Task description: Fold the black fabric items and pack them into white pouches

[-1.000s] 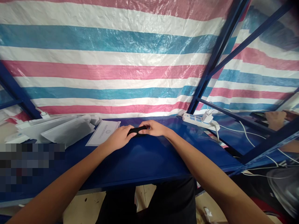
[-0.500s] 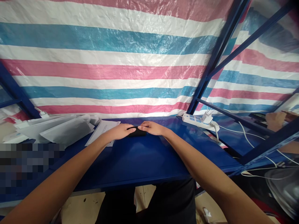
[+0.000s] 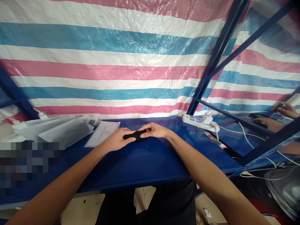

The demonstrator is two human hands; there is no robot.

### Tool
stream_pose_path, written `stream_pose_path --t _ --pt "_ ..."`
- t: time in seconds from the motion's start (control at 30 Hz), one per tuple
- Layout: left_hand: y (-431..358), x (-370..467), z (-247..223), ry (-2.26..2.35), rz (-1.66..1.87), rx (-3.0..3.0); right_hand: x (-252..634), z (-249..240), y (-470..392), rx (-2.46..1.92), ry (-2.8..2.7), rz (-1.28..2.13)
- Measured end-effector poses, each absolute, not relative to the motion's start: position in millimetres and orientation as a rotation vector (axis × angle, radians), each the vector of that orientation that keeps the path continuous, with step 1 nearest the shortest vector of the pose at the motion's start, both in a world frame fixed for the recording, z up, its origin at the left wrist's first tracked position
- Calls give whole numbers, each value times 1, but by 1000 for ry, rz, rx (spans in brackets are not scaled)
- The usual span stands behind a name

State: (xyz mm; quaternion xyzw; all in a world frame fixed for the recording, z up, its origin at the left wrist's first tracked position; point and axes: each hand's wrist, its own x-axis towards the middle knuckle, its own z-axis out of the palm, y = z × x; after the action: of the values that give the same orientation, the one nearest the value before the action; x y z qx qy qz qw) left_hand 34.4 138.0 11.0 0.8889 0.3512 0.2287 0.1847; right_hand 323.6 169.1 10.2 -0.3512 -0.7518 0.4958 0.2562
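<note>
A small black item (image 3: 135, 136) lies low over the blue tabletop (image 3: 140, 162), between my two hands. My left hand (image 3: 119, 139) grips its left end, thumb along the near side and fingers on the far side. The right end is pinched between the thumb and fingers of my right hand (image 3: 153, 130). Whether the item touches the table cannot be made out. Just left of my left hand lies a flat white packet (image 3: 100, 132) with printed lettering and a round logo.
Grey-white plastic bags (image 3: 67, 131) lie at the left. A white power strip (image 3: 199, 122) with plugs and cables sits at the back right, beside a blue metal frame (image 3: 203, 84). Beyond the frame, another person's hands (image 3: 287, 110) show. Striped sheeting hangs behind.
Both hands have shifted slightly nearer to me with the black item, which is now tilted. My left hand has moved further down. Beyond the frame, the other person's hand has risen.
</note>
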Motion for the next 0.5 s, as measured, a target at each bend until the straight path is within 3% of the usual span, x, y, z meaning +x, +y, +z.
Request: stream_pose_path --t 0.27,0.5 --pt "142 32 5 1099 1039 2488 310 5 167 -760 -1690 1342" --pt "153 17 2 1169 975 2240 301 5 165 -670 -1901 1008"
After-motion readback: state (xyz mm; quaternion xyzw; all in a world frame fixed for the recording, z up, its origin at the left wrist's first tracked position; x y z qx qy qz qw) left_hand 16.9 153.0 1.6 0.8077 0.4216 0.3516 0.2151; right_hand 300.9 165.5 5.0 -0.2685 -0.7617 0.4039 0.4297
